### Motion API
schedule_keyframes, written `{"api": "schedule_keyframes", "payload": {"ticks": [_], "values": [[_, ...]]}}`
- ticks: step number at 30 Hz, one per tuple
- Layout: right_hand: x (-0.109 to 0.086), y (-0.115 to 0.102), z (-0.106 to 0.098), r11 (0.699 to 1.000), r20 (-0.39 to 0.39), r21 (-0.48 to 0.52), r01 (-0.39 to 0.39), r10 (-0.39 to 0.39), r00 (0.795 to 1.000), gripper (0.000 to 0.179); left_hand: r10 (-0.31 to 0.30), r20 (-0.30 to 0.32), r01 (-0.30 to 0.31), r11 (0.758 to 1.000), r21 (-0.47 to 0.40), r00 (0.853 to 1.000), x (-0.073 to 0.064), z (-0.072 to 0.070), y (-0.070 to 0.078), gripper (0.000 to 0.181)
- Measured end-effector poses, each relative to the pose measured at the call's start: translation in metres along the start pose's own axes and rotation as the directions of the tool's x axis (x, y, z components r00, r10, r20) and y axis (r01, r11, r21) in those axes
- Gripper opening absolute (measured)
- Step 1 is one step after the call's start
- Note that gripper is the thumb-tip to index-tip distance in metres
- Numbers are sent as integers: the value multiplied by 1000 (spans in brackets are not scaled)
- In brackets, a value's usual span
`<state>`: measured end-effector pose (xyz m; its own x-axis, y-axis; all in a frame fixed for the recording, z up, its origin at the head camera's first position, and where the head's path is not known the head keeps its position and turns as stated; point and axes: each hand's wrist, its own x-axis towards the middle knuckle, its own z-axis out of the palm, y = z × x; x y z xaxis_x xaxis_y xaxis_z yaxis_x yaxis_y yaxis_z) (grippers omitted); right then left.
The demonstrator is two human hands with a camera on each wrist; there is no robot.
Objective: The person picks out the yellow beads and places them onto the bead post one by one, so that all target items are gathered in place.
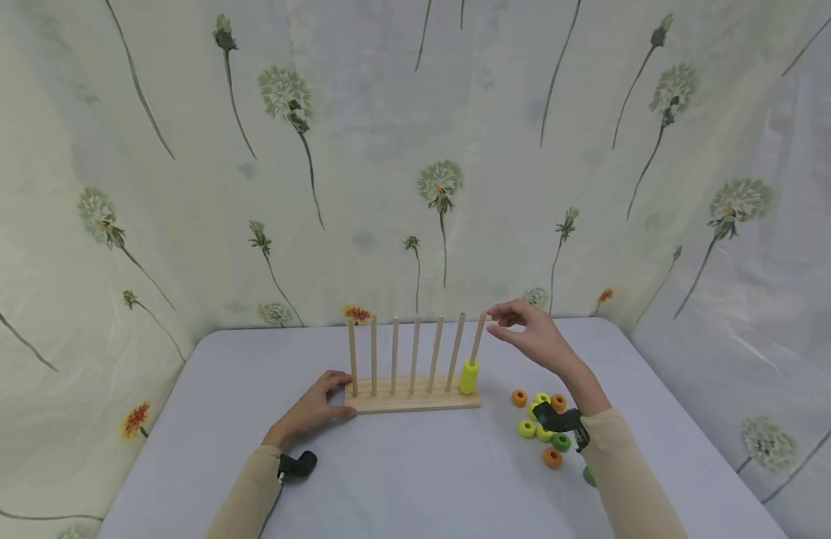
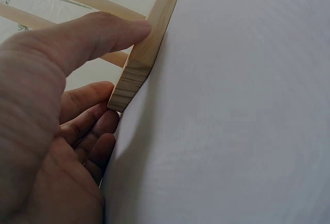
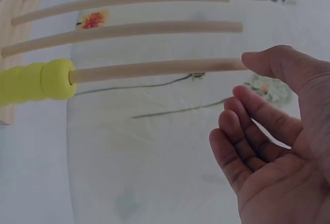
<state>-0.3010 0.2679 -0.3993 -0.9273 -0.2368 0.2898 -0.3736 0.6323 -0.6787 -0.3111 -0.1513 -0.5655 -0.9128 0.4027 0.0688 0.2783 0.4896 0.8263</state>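
Note:
A wooden peg rack point(image 1: 415, 405) with several upright pegs stands on the table. At its left end my left hand point(image 1: 314, 404) holds the base, with the thumb point(image 2: 103, 36) along the front and the other fingers at the end and behind. Yellow beads point(image 3: 36, 82) are stacked low on the rightmost peg point(image 3: 154, 69), and its upper part is bare. Beside the top of that peg is my right hand point(image 1: 533, 335), thumb and fingers apart and loosely bent, with nothing between them. In the right wrist view its thumb tip overlaps the peg's end.
Right of the rack lie loose beads: orange ones point(image 1: 552, 458), yellow ones point(image 1: 526, 429) and green ones point(image 1: 560, 442), some partly hidden by the right wrist camera point(image 1: 557, 418). A flowered curtain point(image 1: 361, 150) hangs behind the white table point(image 1: 415, 479).

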Motion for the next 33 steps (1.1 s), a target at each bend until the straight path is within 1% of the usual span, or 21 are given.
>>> {"api": "schedule_keyframes", "payload": {"ticks": [6, 13, 16, 19, 26, 29, 33], "values": [[-10, 11, -4, 1000, -6, -18, -11, 11, 1000, 39, -7, -3, 7, 1000, 0, 1000, 0, 1, -2, 68], [-24, 28, -5, 998, -5, -41, -57, 56, 998, 37, 23, -6, -23, 1000, 13, 1000, 0, 2, -3, 68], [-32, 37, -6, 996, -6, -51, -68, 68, 998, 39, 16, -8, -16, 1000, 13, 1000, 0, 1, -2, 69], [-40, 45, -7, 995, -4, -57, -81, 81, 997, 40, -6, -4, 6, 1000, 5, 1000, 0, 1, -1, 68], [-60, 61, -7, 989, 7, -78, -129, 129, 992, 39, 4, 3, -4, 1000, 19, 1000, -1, 1, 2, 67], [-68, 67, -7, 986, 6, -80, -149, 150, 989, 40, -3, 5, 3, 1000, 16, 1000, -1, 1, 2, 67], [-79, 76, -6, 981, 23, -82, -178, 181, 983, 38, -3, 12, 3, 1000, 11, 1000, 0, 1, 1, 67]]}}
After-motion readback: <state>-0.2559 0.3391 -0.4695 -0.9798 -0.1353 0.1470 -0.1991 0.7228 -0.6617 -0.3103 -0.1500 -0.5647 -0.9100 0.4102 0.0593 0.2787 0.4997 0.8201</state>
